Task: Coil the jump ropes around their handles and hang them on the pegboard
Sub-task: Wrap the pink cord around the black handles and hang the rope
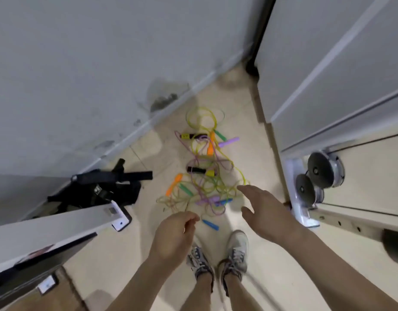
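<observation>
Jump ropes of thin coloured plastic cord [207, 176], yellow, purple and green, with short bright plastic handles, lie tangled in one heap on the pale tiled floor [256, 140]. They look light and limp. The smooth cords will probably slide and catch on each other, so a stiff handle, like the blue plastic handle [210, 224] at the near edge, seems the best place to take hold. The right hand [261, 212] hovers over the heap with spread fingers, holding nothing. The left hand [174, 234] has curled fingers; whether it pinches a cord, I cannot tell.

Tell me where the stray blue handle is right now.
The blue handle lies on the floor near the head view's centre, just right of the left hand, ahead of the shoes, at the near edge of the rope tangle.
</observation>
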The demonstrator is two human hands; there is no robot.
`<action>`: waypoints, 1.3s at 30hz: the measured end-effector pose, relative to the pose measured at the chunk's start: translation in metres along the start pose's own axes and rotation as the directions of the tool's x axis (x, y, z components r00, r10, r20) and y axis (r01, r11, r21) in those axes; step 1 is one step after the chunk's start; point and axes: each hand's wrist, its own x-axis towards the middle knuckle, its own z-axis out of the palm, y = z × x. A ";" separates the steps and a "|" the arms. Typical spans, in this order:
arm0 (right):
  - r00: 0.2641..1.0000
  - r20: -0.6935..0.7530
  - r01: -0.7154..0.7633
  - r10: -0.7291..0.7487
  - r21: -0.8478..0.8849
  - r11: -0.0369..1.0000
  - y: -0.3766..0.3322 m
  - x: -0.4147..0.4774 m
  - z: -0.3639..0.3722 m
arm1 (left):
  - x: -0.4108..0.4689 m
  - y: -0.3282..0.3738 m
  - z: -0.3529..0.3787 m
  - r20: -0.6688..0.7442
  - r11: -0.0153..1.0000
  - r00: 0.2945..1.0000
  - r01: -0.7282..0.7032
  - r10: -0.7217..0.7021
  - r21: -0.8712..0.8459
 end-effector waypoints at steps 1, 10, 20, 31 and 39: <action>1.000 -0.004 -0.022 0.022 0.010 1.000 0.018 0.016 0.031 | 0.017 -0.022 0.027 0.026 0.999 1.000 0.017 -0.018 0.030; 0.995 0.088 -0.054 0.051 0.041 0.998 0.167 0.193 0.305 | 0.201 -0.240 0.290 0.192 0.951 0.981 -0.044 -0.016 0.305; 0.978 0.141 -0.171 0.152 0.134 0.976 0.183 0.276 0.398 | 0.263 -0.274 0.352 0.069 0.993 0.996 0.055 -0.063 0.108; 0.999 -0.021 0.053 -0.048 0.401 0.915 -0.032 0.113 0.157 | 0.094 -0.091 0.031 -0.107 0.996 0.990 -0.087 0.089 0.029; 0.883 -0.255 0.470 -0.395 0.479 0.741 -0.227 -0.038 -0.065 | -0.101 0.126 -0.252 -0.536 0.726 0.785 -0.559 0.309 -0.400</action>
